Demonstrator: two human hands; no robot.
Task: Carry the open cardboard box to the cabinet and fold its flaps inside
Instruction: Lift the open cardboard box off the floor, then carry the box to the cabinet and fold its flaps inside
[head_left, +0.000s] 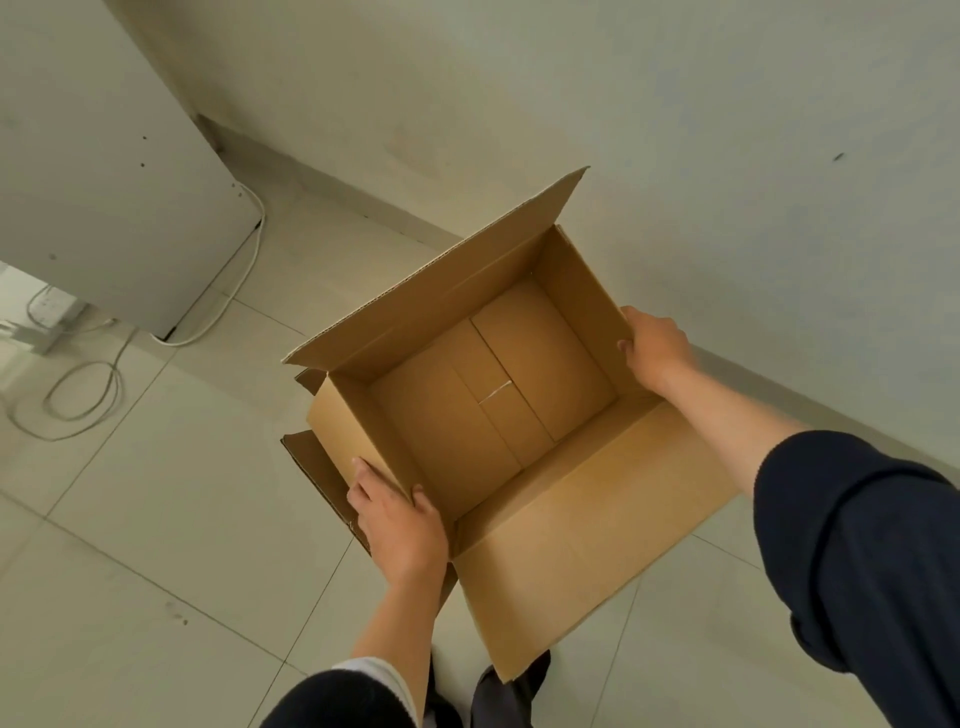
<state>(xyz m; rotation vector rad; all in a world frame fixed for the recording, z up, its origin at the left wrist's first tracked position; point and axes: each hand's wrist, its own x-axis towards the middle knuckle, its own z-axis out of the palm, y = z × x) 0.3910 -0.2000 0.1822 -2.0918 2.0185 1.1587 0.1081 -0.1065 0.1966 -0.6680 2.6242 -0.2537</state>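
An open brown cardboard box (493, 395) hangs above the tiled floor, empty inside, with its four top flaps spread outward. My left hand (397, 525) grips the rim of its near-left short wall, thumb inside and fingers outside. My right hand (655, 347) holds the opposite short wall at the far right, fingers curled over the edge. One long flap stands up at the far side, and the other long flap (597, 540) lies flat toward me. A pale grey cabinet (104, 182) stands at the upper left, well apart from the box.
White cables (228, 291) trail along the cabinet's base and loop across the floor at the left, near a power strip (49, 317). A plain wall (675, 130) with a skirting runs behind the box. My feet (498, 696) show below the box.
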